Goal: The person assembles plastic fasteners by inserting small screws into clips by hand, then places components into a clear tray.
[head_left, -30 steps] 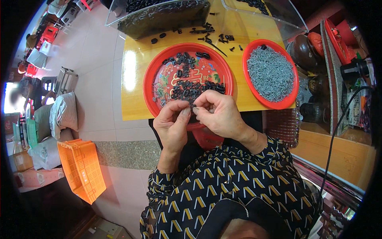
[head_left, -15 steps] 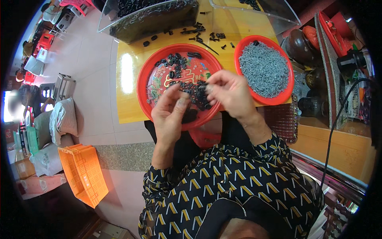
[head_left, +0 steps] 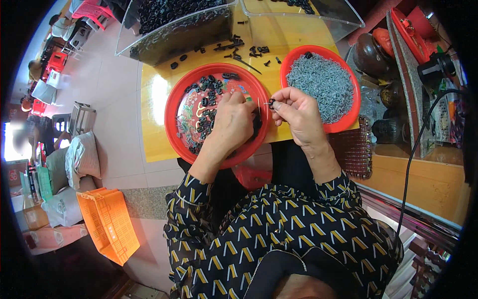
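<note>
A small black plastic part (head_left: 272, 103) with a thin metal piece sticking out of it is pinched between the thumb and fingers of my right hand (head_left: 301, 117). This hand is at the right rim of a round red tray (head_left: 170, 107) with a printed floor. Over the tray's right half, my left hand (head_left: 231, 124) shows its back, fingers curled down and together. Whatever its fingertips grip is hidden. More black parts (head_left: 205, 119) lie scattered in the tray beside it. Grey screws (head_left: 323, 84) fill a smaller red tray (head_left: 356, 97) to the right.
Two clear plastic bins, one full of black parts (head_left: 184, 12) and another (head_left: 303, 20), stand along the far side of the yellow table (head_left: 154, 134). Loose black pieces (head_left: 239, 56) lie before them. An orange basket (head_left: 107, 224) is at lower left; a black cable (head_left: 409, 184) hangs at right.
My left hand has moved right and forward, turning its back up over the tray. My right hand has shifted right past the tray's rim, carrying a black part. The whole view has shifted slightly.
</note>
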A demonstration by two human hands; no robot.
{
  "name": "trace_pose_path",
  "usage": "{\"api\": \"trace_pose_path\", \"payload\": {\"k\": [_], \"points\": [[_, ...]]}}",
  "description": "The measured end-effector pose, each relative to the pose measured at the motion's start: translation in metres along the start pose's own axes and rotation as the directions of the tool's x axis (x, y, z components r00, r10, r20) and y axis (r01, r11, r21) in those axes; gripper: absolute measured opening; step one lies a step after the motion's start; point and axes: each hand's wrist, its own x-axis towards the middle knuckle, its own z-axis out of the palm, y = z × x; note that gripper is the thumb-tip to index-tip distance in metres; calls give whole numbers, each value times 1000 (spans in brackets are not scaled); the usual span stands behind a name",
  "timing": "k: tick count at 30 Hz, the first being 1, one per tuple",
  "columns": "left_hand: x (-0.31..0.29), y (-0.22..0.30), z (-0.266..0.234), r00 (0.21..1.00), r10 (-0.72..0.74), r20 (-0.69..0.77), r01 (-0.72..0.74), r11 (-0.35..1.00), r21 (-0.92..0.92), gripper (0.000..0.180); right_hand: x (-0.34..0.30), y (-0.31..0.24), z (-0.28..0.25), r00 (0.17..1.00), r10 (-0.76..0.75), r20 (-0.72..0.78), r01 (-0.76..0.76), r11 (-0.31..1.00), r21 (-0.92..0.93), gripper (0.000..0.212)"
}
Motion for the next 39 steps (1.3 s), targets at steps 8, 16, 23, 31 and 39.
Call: {"api": "trace_pose_path", "payload": {"k": [8, 16, 23, 31, 39], "points": [[3, -2, 3, 997, -15, 81, 18, 999, -34, 15, 0, 6, -6, 999, 39, 31, -40, 999, 23, 16], [4, -8, -1, 981, -82, 177, 125, 961, -247, 13, 2, 11, -2, 995, 76, 58, -81, 993, 89, 13], [-23, 0, -21, 876, -376, 301, 418, 284, -863, 8, 1, 12, 8, 990, 37, 133, -64, 977, 204, 12], [-49, 9, -28, 823, -510, 249, 297, 14, -955, 14, -6, 16, 37, 977, 0, 214, -40, 983, 180, 10], [-63, 9, -24, 774, -598, 207, 198, -83, -977, 16, -12, 20, 49, 972, 56, 227, -88, 987, 134, 10]]}}
